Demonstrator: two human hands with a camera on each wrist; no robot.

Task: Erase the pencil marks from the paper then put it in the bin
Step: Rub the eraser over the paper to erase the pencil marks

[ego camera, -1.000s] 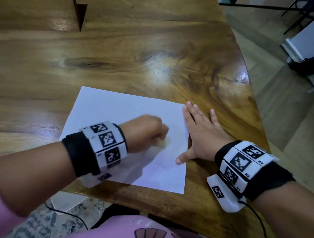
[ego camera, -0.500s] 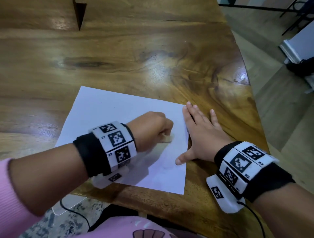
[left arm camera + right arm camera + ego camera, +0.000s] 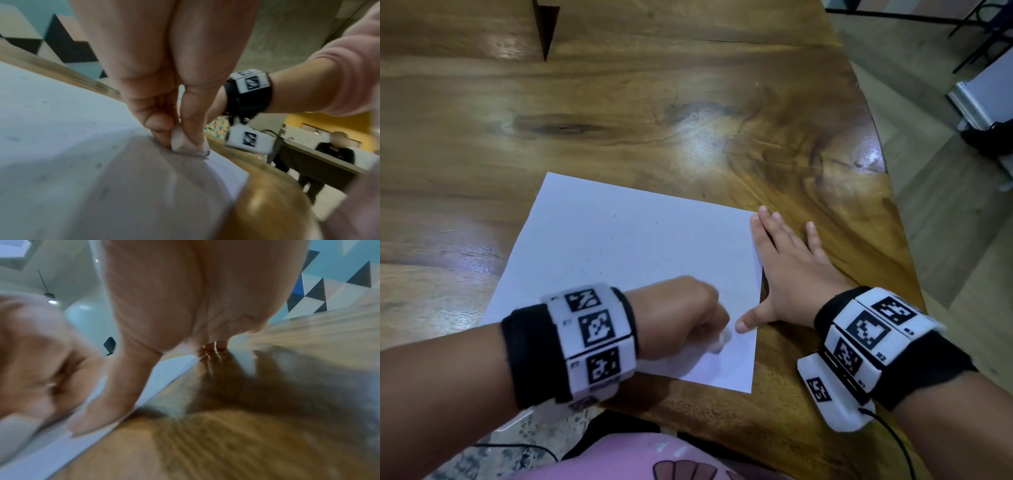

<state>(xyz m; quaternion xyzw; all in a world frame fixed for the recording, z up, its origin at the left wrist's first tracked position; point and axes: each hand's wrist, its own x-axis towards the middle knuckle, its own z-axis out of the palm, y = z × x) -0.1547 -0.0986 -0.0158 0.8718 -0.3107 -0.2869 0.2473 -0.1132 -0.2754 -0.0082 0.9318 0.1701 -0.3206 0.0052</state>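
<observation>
The head view looks forward and down from above the near edge of the surface point(image 3: 688, 102), taking in both forearms and the whole paper point(image 3: 626, 246). The left wrist view sits very close under the left hand point(image 3: 164, 81), just above the paper, facing right toward the other wristband. The right wrist view looks from under the right hand point(image 3: 185, 296), low along the paper's right edge. All three share that edge.

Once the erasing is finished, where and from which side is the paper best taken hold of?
Probably the paper's near right corner, from the table's near edge. It lies flat, so a grip needs an edge; there it nearly reaches the rim. The left hand holds the eraser; the right hand is flat beside it.
</observation>
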